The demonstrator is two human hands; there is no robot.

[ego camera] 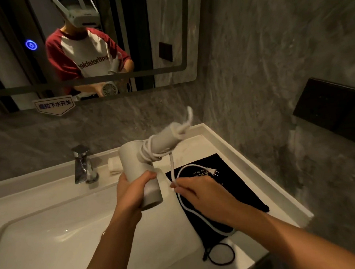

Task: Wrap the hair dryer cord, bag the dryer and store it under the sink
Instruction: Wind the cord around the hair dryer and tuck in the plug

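My left hand (132,188) grips the barrel of a white hair dryer (142,165), held above the counter with its handle pointing up and to the right. Several turns of the white cord (150,151) lie around the handle's base. My right hand (198,192) pinches the loose cord a little right of the dryer. From there the cord loops down over the bag and back up to the plug (212,171). A flat black drawstring bag (235,190) with gold lettering lies on the counter under my right hand.
A white basin (44,234) fills the lower left, with a chrome tap (82,166) behind it. A folded white towel (114,165) lies behind the dryer. The counter's raised rim (245,153) runs along the grey wall. A mirror (166,21) and a black wall panel (331,105) hang above.
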